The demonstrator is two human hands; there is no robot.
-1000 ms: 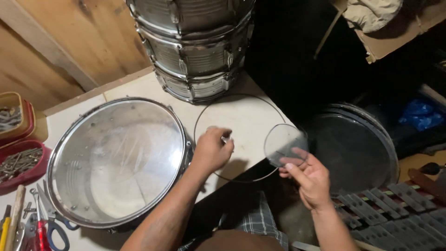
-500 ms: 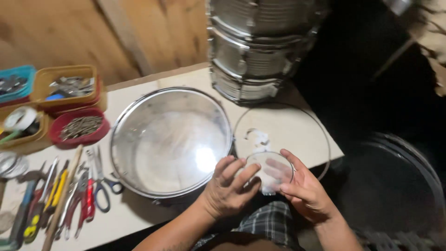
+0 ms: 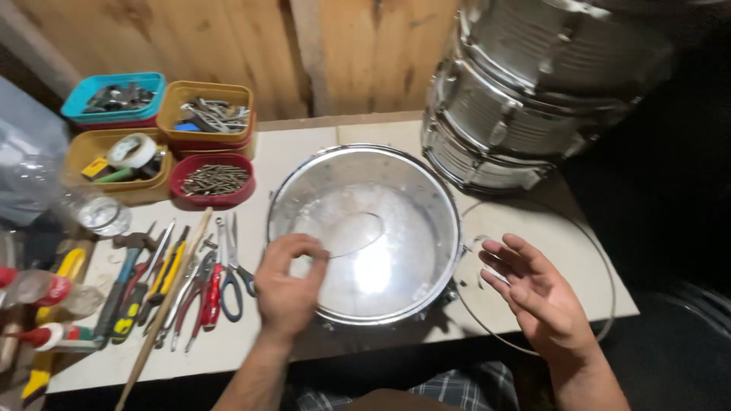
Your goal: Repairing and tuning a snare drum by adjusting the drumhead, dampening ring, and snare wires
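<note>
Left hand [image 3: 288,283] pinches a clear round patch [image 3: 346,234] by its edge, laying it flat on the drum [image 3: 365,232] head, centre table [image 3: 304,152]. Right hand [image 3: 533,293] hovers open at three o'clock, palm up, empty, over a thin wire hoop [image 3: 601,262]. At nine o'clock, pliers and scissors [image 3: 228,274] lie within reach. Far at eleven, trays [image 3: 205,95] of screws; at one, stacked drums [image 3: 525,99], tops cut off. The patch's far edge is hard to trace.

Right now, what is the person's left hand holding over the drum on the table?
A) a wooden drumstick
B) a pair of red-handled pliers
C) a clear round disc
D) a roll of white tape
C: the left hand pinches a clear round disc by its edge over the drum; the pliers, tape and stick lie untouched.
</note>
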